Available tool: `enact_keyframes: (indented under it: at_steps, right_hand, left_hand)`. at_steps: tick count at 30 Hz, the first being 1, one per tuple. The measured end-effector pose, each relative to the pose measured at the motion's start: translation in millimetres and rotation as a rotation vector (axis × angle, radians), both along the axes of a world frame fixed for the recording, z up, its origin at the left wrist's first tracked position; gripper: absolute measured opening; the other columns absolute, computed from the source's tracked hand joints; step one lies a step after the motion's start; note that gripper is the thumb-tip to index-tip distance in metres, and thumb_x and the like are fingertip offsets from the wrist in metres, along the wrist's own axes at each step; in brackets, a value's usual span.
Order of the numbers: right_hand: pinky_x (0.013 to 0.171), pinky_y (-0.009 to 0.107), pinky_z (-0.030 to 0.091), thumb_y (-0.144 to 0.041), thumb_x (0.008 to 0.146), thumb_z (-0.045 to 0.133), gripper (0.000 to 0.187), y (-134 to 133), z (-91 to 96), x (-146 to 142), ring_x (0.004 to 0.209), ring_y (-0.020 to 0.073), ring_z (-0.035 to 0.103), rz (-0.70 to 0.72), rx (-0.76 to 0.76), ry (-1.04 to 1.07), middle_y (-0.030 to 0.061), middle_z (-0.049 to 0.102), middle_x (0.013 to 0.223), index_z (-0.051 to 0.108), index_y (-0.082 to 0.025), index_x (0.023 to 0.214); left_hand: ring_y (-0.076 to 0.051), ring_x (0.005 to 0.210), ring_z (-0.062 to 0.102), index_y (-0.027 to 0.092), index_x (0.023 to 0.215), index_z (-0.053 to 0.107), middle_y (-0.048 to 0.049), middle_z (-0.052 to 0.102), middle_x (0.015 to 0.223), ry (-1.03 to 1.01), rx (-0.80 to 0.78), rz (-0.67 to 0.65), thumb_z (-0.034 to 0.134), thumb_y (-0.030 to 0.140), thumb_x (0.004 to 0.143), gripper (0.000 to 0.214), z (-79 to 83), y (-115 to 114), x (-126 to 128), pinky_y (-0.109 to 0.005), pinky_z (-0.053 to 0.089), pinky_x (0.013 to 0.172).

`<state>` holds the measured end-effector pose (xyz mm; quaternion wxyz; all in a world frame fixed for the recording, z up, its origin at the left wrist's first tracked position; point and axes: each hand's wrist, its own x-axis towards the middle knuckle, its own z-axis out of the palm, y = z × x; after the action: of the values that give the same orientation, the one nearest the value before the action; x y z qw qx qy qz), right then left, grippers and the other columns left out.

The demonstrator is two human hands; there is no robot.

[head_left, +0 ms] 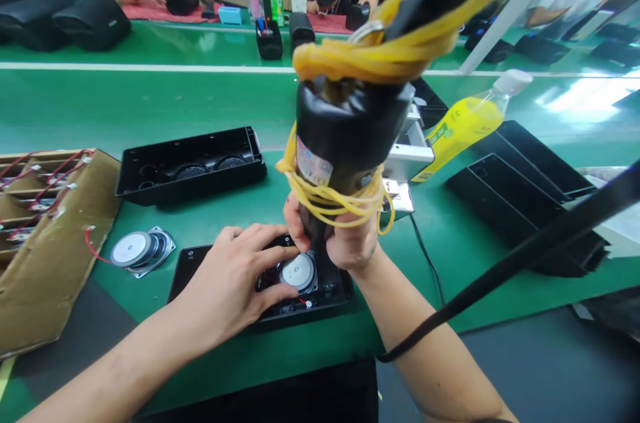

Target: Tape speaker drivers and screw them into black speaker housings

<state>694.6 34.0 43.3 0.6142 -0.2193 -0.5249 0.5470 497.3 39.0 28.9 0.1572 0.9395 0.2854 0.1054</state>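
Note:
My right hand (353, 243) is wrapped round a black electric screwdriver (350, 136) bound with yellow rubber bands, its tip pointing down into a black speaker housing (330, 286). Inside this housing sits a round speaker driver (299, 272) with a silver back. My left hand (245, 269) reaches over the housing, thumb and fingers gripping the driver's edge from the left. The screwdriver's body and my right fingers hide the bit. A second speaker driver (134, 249), with a red wire, lies on the green table to the left.
A cardboard box (65, 256) with dividers holds several wired drivers at the left. Another open black housing (195, 173) lies behind. On the right are a yellow drink bottle (463, 123), black housings (525, 203) and a slanting black strap (515, 263). People work across the table.

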Motion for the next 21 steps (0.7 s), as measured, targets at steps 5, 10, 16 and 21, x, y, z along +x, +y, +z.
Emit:
enact_keyframes:
  at_steps: [5,10,16,21]
  right_hand:
    - [0.041,0.024,0.042,-0.082,0.087,0.060,0.061,-1,-10.1,1,0.050,0.0137,0.053,-0.036,0.008,-0.004,-0.0026,0.058,0.068,0.060,-0.023,0.099]
    - [0.037,0.021,0.039,-0.078,0.088,0.062,0.061,0,-3.2,-1,0.044,0.0116,0.049,-0.095,0.059,0.017,-0.0056,0.057,0.067,0.063,-0.026,0.121]
    - [0.031,0.024,0.039,-0.078,0.087,0.067,0.056,-19,61.7,28,0.035,0.0135,0.043,-0.445,0.172,0.085,-0.0072,0.058,0.059,0.066,-0.031,0.119]
    - [0.030,0.022,0.035,-0.076,0.092,0.057,0.053,-15,88.2,65,0.033,0.0126,0.044,-0.978,0.421,-0.078,-0.0068,0.052,0.053,0.069,-0.026,0.106]
  left_hand:
    - [-0.029,0.116,0.063,0.035,0.124,0.069,-0.0020,0.068,0.133,0.001,0.000,0.030,0.079,0.049,0.090,0.038,1.6,-1,1,-0.044,0.040,0.087]
    - [-0.029,0.113,0.065,0.034,0.125,0.072,-0.0041,0.068,0.137,0.040,-0.032,0.046,0.079,0.046,0.090,0.038,5.9,-3,3,-0.045,0.043,0.087]
    - [-0.034,0.128,0.060,0.036,0.132,0.068,-0.0058,0.060,0.151,0.016,0.026,0.038,0.076,0.045,0.093,0.041,-1.9,-4,-2,-0.053,0.045,0.100]
    - [-0.039,0.142,0.047,0.042,0.150,0.053,-0.0045,0.046,0.165,-0.026,0.097,-0.007,0.061,0.068,0.094,0.062,-3.5,-12,-28,-0.062,0.043,0.109]
